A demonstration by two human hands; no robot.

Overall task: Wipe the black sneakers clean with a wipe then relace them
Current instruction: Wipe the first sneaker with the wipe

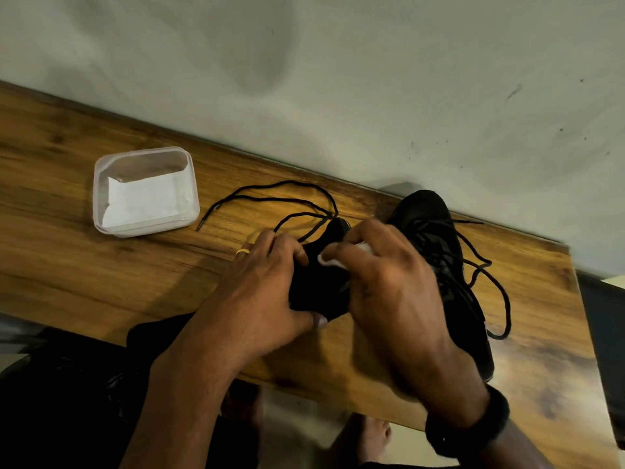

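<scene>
A black sneaker (321, 286) is held just above the near half of the wooden desk (84, 265), between the two hands. It is gripped from its left side by the left hand (267, 289), whose fingers are curled over the top and whose thumb is pressed beneath the near end. A crumpled white wipe (329, 260) is pinched in the right hand (389, 286) and pressed against the upper side of the shoe. Most of this sneaker is hidden by the hands. The part that shows is matt black, with a glossy far tip, and no lace can be seen on it.

A loose black lace (270, 198) is spread in curves on the desk just beyond the shoe. A second sneaker (436, 238) is lying just right of the right hand, with slack, untied lacing (487, 265) trailing over the desk. A clear plastic tub (101, 184) with folded white wipes (145, 201) inside is set well to the left, near the wall.
</scene>
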